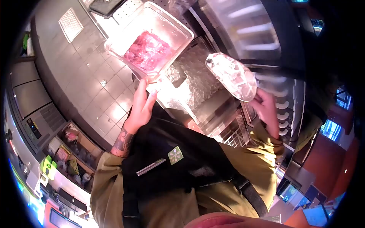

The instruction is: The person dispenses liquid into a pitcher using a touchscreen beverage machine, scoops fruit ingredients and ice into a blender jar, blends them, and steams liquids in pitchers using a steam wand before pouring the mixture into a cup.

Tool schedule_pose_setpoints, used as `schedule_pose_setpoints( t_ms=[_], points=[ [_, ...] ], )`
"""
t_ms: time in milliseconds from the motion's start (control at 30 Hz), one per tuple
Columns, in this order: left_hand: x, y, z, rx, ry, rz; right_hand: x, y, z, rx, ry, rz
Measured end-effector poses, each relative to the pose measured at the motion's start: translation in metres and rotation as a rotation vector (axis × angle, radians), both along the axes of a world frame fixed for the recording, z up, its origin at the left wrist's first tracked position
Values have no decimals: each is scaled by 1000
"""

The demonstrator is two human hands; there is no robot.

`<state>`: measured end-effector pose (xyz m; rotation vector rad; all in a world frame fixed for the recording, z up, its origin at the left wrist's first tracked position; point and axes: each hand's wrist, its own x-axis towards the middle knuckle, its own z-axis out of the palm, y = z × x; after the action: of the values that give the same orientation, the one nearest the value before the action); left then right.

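My left hand (143,104) grips the near corner of a translucent plastic tub (175,22), its thumb and fingers closed at the rim. A wet, glossy pink mass (148,51) lies in the tub; I cannot make out what it is. In my right hand (265,108) is a clear scoop (251,89), gripped at its near end and heaped with ice cubes (230,72). The scoop is in the air to the right of an open bin of ice (197,81), apart from the tub.
A dark object (106,5) rests on the counter beyond the tub. Right of the bin stands a rack with pale curved edges (281,93). Below the bin is a white grid basket (235,136). Tiled floor (87,87) and open drawers (76,152) lie to the left.
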<state>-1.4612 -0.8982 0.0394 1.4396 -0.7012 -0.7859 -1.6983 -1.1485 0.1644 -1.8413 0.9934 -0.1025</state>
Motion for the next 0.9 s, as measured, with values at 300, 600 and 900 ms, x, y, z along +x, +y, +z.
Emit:
schedule_pose_setpoints(
  t_ms=[300, 600, 900],
  points=[
    [3, 0, -12, -121, -57, -22, 61, 2, 83, -288, 309, 446],
    [46, -26, -18, -17, -28, -25, 11, -20, 26, -376, 369, 357],
    [67, -17, -4, -37, -100, -27, -41, -40, -322, -331, 754, 287]
  ],
)
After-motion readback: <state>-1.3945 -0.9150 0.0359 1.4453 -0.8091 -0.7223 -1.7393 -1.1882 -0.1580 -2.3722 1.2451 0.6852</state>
